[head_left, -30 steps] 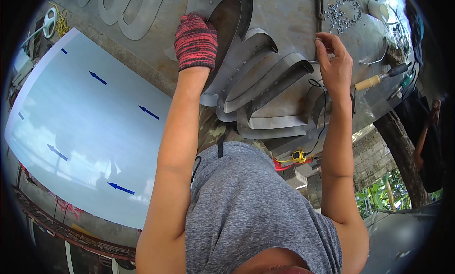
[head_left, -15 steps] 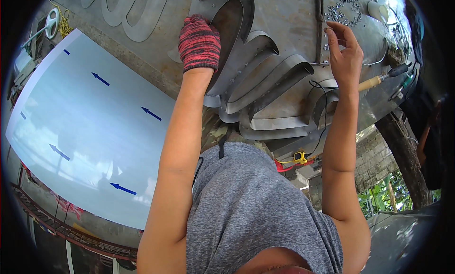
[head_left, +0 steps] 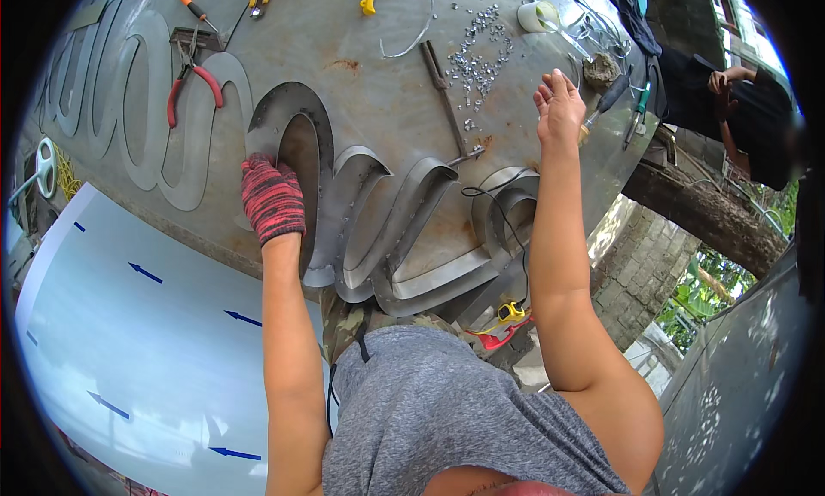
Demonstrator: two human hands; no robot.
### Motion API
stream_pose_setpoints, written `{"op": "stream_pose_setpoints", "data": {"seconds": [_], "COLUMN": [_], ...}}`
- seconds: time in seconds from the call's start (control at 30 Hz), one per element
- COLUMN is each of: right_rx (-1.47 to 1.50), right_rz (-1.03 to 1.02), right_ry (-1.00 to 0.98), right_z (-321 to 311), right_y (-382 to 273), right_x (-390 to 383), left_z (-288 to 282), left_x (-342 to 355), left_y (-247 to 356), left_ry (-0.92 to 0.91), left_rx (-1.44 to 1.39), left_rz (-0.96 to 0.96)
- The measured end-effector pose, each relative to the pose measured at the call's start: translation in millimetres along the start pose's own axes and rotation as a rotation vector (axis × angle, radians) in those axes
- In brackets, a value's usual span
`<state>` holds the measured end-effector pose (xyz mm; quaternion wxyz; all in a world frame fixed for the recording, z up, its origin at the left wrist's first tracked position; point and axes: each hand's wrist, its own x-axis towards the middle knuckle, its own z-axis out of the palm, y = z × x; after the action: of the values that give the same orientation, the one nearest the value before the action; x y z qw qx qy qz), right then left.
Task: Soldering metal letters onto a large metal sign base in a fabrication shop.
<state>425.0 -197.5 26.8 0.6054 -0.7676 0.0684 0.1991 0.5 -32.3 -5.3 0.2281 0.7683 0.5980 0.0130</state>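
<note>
On the steel table lies a connected, script-like sheet-metal letter form (head_left: 320, 165) with upright side walls and small joints along its seams. My left hand (head_left: 273, 200), in a red and black knit glove, closes over the left wall of its tall loop. My right hand (head_left: 560, 109) is bare and raised over the table's right side, fingers curled together; whatever they hold, if anything, is too small to make out. Partly behind its wrist is a wooden-handled soldering iron (head_left: 585, 133). Left of that hand, small shiny metal bits (head_left: 481, 58) lie scattered beside a narrow metal bar (head_left: 443, 97).
Flat metal letter outlines (head_left: 155, 101) and red-handled pliers (head_left: 191, 79) lie at the left. A white cup (head_left: 538, 17), a stone (head_left: 601, 70) and a green-handled tool (head_left: 641, 109) stand at the right. A yellow tape measure (head_left: 510, 312) is near my waist. Another person's hand (head_left: 733, 79) shows far right.
My right hand has moved rightward, away from the metal bar and bits, toward the soldering iron. My left hand stays on the letter's loop. The view has shifted, showing more of the table.
</note>
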Motion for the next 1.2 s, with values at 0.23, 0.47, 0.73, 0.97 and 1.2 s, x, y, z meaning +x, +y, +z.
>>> {"op": "stream_pose_setpoints", "data": {"seconds": [0.23, 0.47, 0.73, 0.97, 1.2], "right_rx": [0.539, 0.264, 0.074, 0.195, 0.061], "right_rz": [0.117, 0.019, -0.082, -0.126, -0.206], "right_ry": [0.020, 0.088, 0.086, -0.068, -0.689], "right_z": [0.0, 18.8, 7.8, -12.1, 82.7], "right_y": [-4.8, -21.2, -36.8, -74.1, -148.0], "right_x": [115.2, 139.6, 140.0, 124.9, 12.3], "left_z": [-0.5, -0.7, -0.5, 6.8, 2.8], "left_x": [-0.3, 1.0, 0.0, -2.6, 1.6], "left_y": [4.5, -0.2, 3.6, -8.3, 6.2], "left_ry": [-0.005, -0.003, -0.023, -0.044, -0.034], "left_rx": [0.003, 0.009, 0.020, 0.013, 0.021], "left_rz": [-0.041, -0.026, -0.054, -0.082, -0.059]}}
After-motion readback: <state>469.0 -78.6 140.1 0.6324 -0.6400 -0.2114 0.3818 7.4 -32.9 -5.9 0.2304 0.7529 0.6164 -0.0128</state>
